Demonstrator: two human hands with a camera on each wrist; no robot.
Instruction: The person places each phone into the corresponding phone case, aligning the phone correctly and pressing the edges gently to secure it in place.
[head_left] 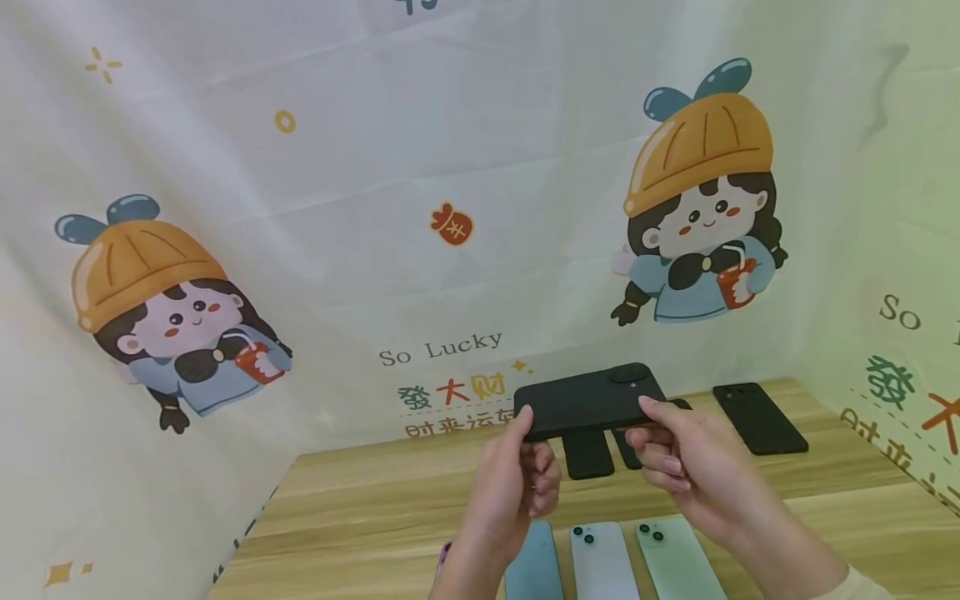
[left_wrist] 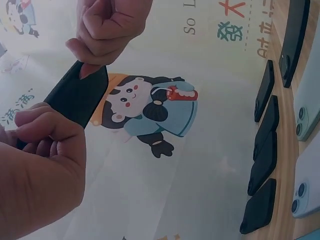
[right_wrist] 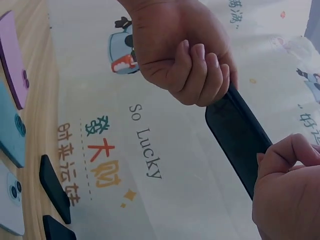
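Note:
A black phone (head_left: pixel 577 404) is held level, lengthwise, above the back of the table, its camera bump towards the right. My left hand (head_left: pixel 513 483) pinches its left end, thumb on the near corner and the other fingers curled below. At the opposite end my right hand (head_left: pixel 697 462) grips it, thumb along the near edge by the camera bump. The right wrist view shows the phone's dark flat face (right_wrist: pixel 237 135) between both hands. In the left wrist view, the left hand (left_wrist: pixel 52 135) covers one end of it.
On the wooden table (head_left: pixel 352 517) lie several black phones, one (head_left: pixel 761 417) at the back right. Nearer are a light blue phone (head_left: pixel 534 562), a white phone (head_left: pixel 607 567), a pale green phone (head_left: pixel 681 558) and a purple phone (right_wrist: pixel 14 60). A printed cloth (head_left: pixel 360 192) hangs behind.

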